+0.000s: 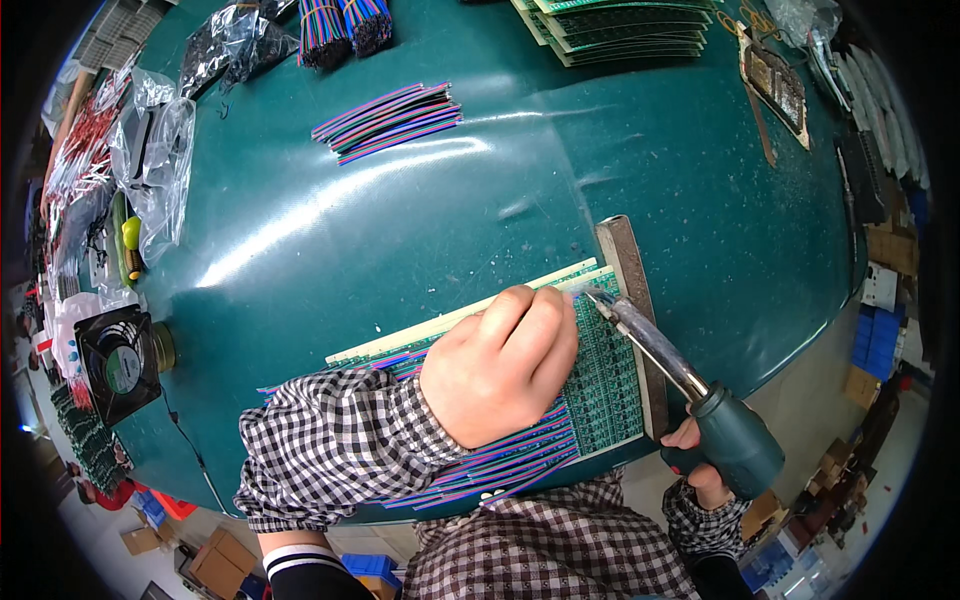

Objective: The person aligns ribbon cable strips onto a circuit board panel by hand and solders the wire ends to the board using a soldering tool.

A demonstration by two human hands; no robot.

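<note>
The left hand (497,365) lies curled, knuckles up, on a green circuit board panel (605,385) at the near edge of the green worktop (400,220); its fingers are pressed together w/ the tips pushed down at the panel's far edge, but what's pinched under them can't be made out. The right hand (700,455) is wrapped tight around the dark green handle of a soldering iron (690,385), whose metal barrel slants up-left so the tip sits just beside the left fingertips. A flat metal bar (632,300) lies along the panel's right edge, under the iron's barrel. Rows of coloured wires (500,465) run out from beneath the left hand toward the person. Biggest risk, imo: a burn, since the tip and fingertips are v. close and a small slip would bring them together. The pads on the panel look tightly packed, so a wandering tip could bridge neighbouring joints. If the left hand eases off, the wire ends may shift before the solder sets, giving a bad joint. The barrel resting near the bar could catch and jolt the tip. Farther off: a loose wire bundle (388,121), a board stack (620,25), plastic bags (155,160), and a small fan (120,362) at the left edge.
</note>
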